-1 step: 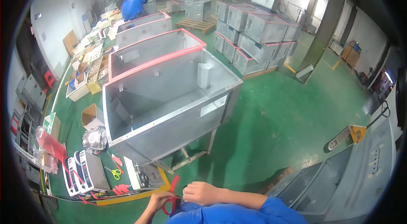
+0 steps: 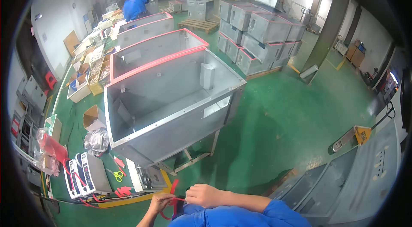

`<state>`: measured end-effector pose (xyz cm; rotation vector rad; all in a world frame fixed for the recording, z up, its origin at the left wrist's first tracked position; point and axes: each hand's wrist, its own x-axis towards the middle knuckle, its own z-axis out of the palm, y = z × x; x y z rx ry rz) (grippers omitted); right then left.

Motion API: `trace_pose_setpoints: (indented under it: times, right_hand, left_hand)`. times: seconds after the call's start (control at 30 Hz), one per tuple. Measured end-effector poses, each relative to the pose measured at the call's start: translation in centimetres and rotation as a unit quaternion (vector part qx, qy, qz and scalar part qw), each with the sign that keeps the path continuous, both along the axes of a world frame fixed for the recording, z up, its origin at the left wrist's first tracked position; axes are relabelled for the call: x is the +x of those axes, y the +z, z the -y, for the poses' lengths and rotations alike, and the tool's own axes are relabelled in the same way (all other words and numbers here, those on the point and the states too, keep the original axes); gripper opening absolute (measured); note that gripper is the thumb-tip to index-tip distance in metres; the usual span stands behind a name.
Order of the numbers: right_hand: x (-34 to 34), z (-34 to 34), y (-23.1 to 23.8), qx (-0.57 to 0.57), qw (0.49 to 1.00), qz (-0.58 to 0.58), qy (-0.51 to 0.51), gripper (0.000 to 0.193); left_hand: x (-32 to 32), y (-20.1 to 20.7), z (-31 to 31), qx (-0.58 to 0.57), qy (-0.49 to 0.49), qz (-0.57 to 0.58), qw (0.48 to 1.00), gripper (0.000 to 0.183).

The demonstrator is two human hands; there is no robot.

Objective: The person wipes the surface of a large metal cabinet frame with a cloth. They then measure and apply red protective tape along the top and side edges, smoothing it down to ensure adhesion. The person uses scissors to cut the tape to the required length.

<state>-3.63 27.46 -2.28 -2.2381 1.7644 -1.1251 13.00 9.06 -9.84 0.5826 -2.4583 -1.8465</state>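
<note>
Standing just beyond the hands: large grey metal box, open-topped, on a light frame. Far right: pallet truck, dark lettering on its yellow head. Lower left: two white-fronted instrument boxes, side by side; panel markings too small to read.

Right forearm comes in from the right, nearly level across the blue shirt. Right hand curled, back upward, fingers to the left. Left forearm rises steeply from the lower edge; left hand bunched, thumb and fingers pointing right, just beside the right hand, a small gap between.

Both grips closed on a red strip, in front of the shirt: short straight stretch between the hands, one piece standing up, a loop hanging below. Right fingertips partly hidden.
</note>
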Motion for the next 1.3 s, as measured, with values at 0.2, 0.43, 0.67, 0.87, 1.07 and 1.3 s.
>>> trace_pose_setpoints:
  times: [0.2, 0.43, 0.67, 0.87, 1.07, 1.3]
  right_hand:
    - [-2.0, -0.4, 4.7, -0.115, 0.990, 0.042, -0.064, 0.011]
    - [-6.4, -3.5, 6.3, -0.047, 0.973, -0.001, -0.225, 0.009]
    - [-7.4, -4.9, 4.0, 0.037, 0.929, 0.074, -0.361, 0.011]
    - [-7.6, -4.7, 2.2, 0.037, 0.907, 0.147, -0.394, 0.010]
    - [-7.5, -4.4, 1.2, 0.041, 0.882, 0.198, -0.425, 0.008]
    - [-7.7, -3.2, 0.7, 0.036, 0.871, 0.224, -0.437, 0.009]
  left_hand:
    - [5.5, -10.2, 5.7, -0.219, 0.158, 0.033, 0.962, 0.011]
    - [8.5, -7.5, 8.1, -0.413, 0.146, -0.118, 0.891, 0.022]
    - [8.9, -7.1, 8.9, -0.101, 0.278, -0.019, 0.955, 0.026]
    - [9.8, -7.8, 10.7, -0.227, 0.219, -0.044, 0.948, 0.010]
    - [7.5, -3.2, 10.3, -0.233, 0.218, 0.003, 0.948, 0.010]
    - [9.0, -2.0, 12.0, -0.353, 0.208, -0.024, 0.912, 0.011]
